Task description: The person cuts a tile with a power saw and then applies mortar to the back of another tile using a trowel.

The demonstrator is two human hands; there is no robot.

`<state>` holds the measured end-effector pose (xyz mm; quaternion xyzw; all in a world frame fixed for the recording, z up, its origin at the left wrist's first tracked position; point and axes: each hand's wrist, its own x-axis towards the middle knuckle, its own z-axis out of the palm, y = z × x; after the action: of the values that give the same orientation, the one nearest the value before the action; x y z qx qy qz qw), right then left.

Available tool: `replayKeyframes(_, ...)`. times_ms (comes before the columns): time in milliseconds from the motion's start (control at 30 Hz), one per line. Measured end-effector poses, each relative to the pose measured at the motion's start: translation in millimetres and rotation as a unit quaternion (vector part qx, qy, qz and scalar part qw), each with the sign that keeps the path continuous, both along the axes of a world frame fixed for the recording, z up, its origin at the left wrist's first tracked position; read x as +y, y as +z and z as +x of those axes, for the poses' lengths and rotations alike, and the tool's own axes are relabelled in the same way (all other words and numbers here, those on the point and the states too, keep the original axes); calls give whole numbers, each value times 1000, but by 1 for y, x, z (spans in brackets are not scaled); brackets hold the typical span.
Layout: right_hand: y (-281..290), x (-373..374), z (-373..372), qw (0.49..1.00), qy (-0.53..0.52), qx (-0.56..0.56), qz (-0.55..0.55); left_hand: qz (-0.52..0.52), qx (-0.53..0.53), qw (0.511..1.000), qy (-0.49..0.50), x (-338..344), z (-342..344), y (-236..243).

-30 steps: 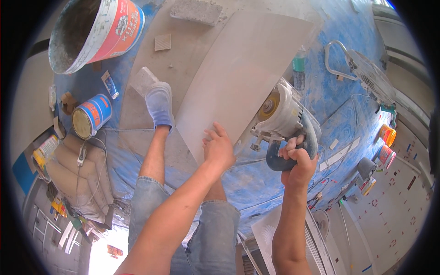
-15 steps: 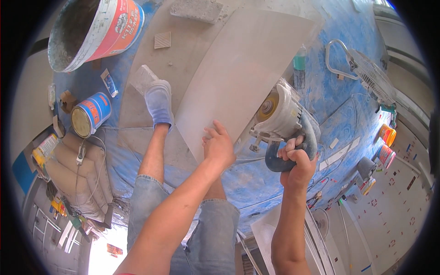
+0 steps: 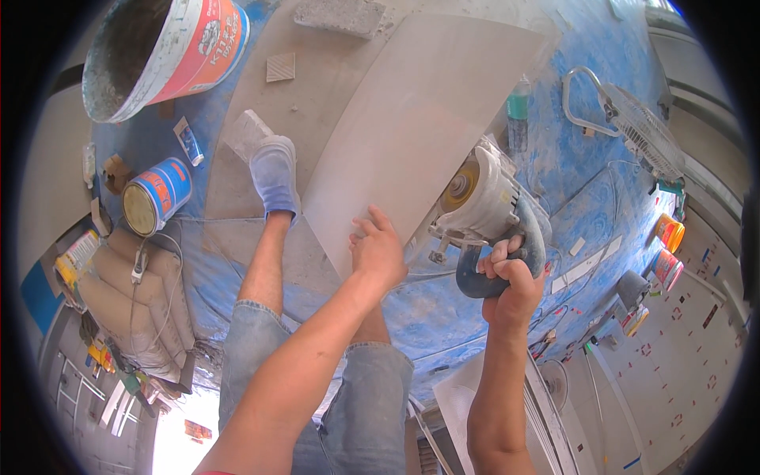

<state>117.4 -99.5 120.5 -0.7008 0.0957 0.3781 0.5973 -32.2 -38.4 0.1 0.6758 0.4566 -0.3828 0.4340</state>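
Note:
A long pale tile [image 3: 427, 111] lies slanting across the middle of the work area. My left hand [image 3: 378, 247] rests on its near end, fingers spread apart. Along the tile's right edge sits a dusty power cutter [image 3: 484, 198] with a round yellowish disc [image 3: 461, 185] facing the tile. My right hand [image 3: 511, 269] is wrapped round the cutter's dark looped handle. Whether the disc touches the tile or is spinning, I cannot tell. My shoed foot [image 3: 275, 170] stands to the left of the tile, by a small pale block [image 3: 247, 134].
A large bucket [image 3: 190, 55] stands at far left, with a blue can [image 3: 162, 194] and stacked sacks [image 3: 134, 293] nearer. A bottle [image 3: 518, 115] and a fan [image 3: 641, 131] are at right. A grey block [image 3: 340, 17] lies beyond. Cables cross the blue sheeting [image 3: 586, 190].
The cutter and my right hand have shifted very slightly to the left. My left hand stays on the tile, almost unmoved.

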Motion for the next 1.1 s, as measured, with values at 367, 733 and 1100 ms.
replayKeyframes(367,1,-3,-1,999,26,13,17,42,-16,999,-25,-1,0,2)
replayKeyframes(733,-1,0,-6,1000,0,-1,-15,-22,5,1000,3,6,1,5)
replayKeyframes(1100,-2,-3,-8,1000,2,-5,-16,-17,5,1000,0,4,3,3)
